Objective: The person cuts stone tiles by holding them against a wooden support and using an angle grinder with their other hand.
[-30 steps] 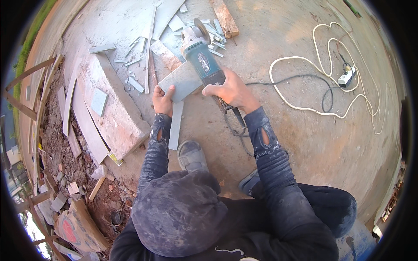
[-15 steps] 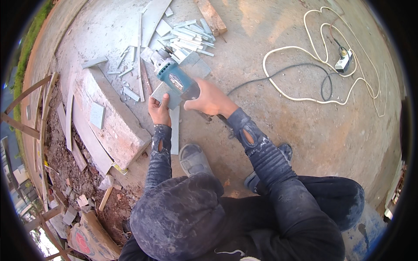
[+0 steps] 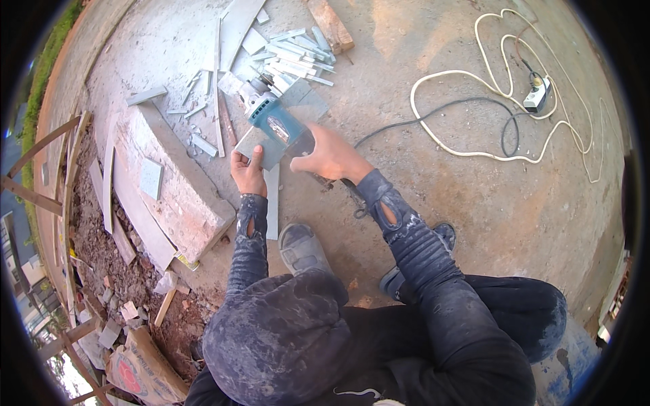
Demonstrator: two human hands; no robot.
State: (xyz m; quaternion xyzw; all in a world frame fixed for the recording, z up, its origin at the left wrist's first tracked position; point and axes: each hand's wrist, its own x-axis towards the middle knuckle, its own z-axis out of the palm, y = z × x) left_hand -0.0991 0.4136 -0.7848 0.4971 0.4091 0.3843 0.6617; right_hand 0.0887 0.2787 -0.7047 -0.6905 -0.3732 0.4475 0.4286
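Observation:
My right hand (image 3: 336, 157) is wrapped round the dark rear end of a teal angle grinder (image 3: 279, 124), whose metal head points up and to the left. A pale grey tile piece (image 3: 252, 138) is pinched in my left hand (image 3: 248, 173), with the thumb on top. The piece lies right beside the grinder's body, partly behind it. The grinder's disc is too hard to make out. Beyond its head lies a pile of thin cut tile strips (image 3: 294, 59). A flat grey tile (image 3: 306, 100) rests just right of the tool.
A long concrete block (image 3: 183, 183) lies to the left, bearing a small tile (image 3: 151, 178). A timber piece (image 3: 330, 26) sits at the far side. On the right, a white cable (image 3: 423, 111) loops round a power socket box (image 3: 537, 95). Rubble (image 3: 128, 277) fills the lower left.
The grinder and my right hand have shifted very slightly right and down. My left hand keeps its place with the tile piece.

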